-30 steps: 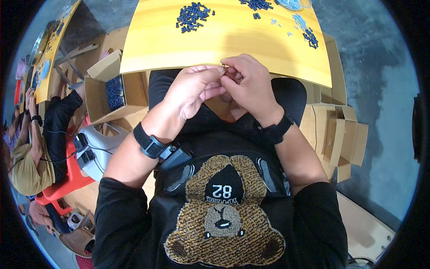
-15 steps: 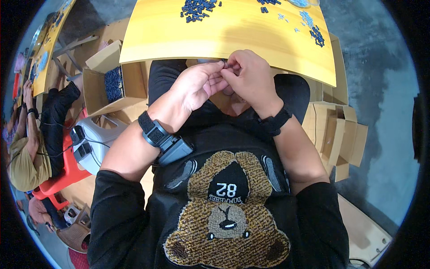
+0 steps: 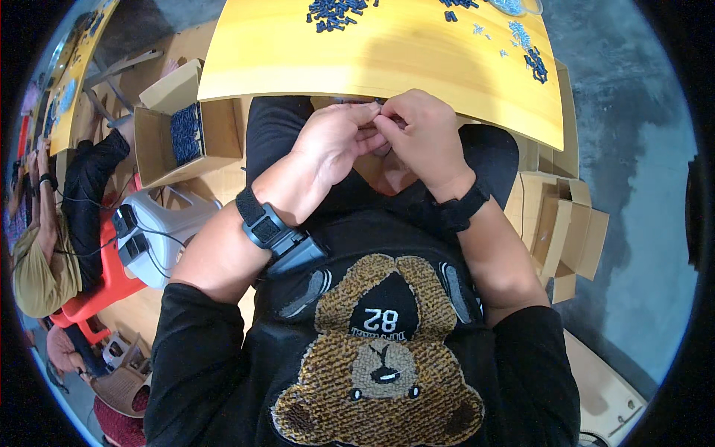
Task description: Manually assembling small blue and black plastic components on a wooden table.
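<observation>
both hands (image 3: pixel 383 141) now lower, nearer the chest, fingers (image 3: pixel 372 123) pinched on a tiny, mostly hidden part (image 3: pixel 381 119)

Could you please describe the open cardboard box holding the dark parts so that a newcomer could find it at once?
Start at the yellow table and look beside its left end. There stands an open cardboard box, flaps up. Unlike the boxes on the right, it holds dark blue small parts.
</observation>
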The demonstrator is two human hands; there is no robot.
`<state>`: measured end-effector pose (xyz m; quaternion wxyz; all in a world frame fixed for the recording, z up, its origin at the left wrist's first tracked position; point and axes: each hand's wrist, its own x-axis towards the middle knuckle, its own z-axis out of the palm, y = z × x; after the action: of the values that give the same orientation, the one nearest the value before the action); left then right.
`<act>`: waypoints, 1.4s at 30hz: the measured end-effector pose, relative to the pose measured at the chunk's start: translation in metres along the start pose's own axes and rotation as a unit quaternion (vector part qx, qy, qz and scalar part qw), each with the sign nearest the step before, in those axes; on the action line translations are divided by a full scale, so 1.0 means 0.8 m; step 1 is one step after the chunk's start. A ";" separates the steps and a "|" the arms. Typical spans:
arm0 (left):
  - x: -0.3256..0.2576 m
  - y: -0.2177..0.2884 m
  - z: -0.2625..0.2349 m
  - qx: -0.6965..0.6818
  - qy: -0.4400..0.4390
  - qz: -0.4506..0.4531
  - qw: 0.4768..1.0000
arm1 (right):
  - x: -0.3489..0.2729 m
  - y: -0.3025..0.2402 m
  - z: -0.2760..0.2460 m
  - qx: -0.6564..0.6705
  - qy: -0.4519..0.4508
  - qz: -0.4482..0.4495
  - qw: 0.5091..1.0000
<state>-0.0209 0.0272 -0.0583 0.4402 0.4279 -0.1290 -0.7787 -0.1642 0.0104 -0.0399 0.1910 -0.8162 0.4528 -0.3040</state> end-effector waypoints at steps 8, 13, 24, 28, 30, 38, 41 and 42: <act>0.002 -0.007 0.011 -0.031 0.057 0.033 0.997 | 0.002 0.003 -0.006 -0.001 0.000 -0.033 0.999; -0.002 -0.006 0.022 -0.033 0.092 0.053 0.994 | 0.003 0.004 -0.004 -0.012 0.003 -0.030 0.999; 0.002 -0.003 0.023 -0.030 0.092 0.045 0.994 | 0.004 0.006 -0.003 -0.004 0.005 -0.014 1.000; 0.005 -0.001 0.010 0.006 0.047 0.040 0.998 | 0.006 0.008 -0.005 0.006 0.002 -0.013 1.000; 0.005 0.005 0.004 0.026 0.017 0.032 0.999 | 0.012 0.008 -0.011 0.020 -0.027 -0.004 0.999; -0.023 0.032 -0.041 0.041 -0.005 -0.054 0.998 | 0.011 0.016 -0.038 0.072 -0.091 0.009 0.993; -0.042 0.038 -0.080 0.008 -0.018 -0.047 0.999 | -0.002 0.020 -0.057 0.092 -0.027 0.023 0.995; -0.055 0.044 -0.092 0.008 -0.012 -0.033 0.999 | -0.004 0.020 -0.060 0.082 0.003 0.023 0.996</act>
<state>0.0676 0.0547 -0.0584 0.4093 0.4261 -0.1260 -0.7969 -0.2076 0.0027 -0.0150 0.2623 -0.7863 0.4456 -0.3383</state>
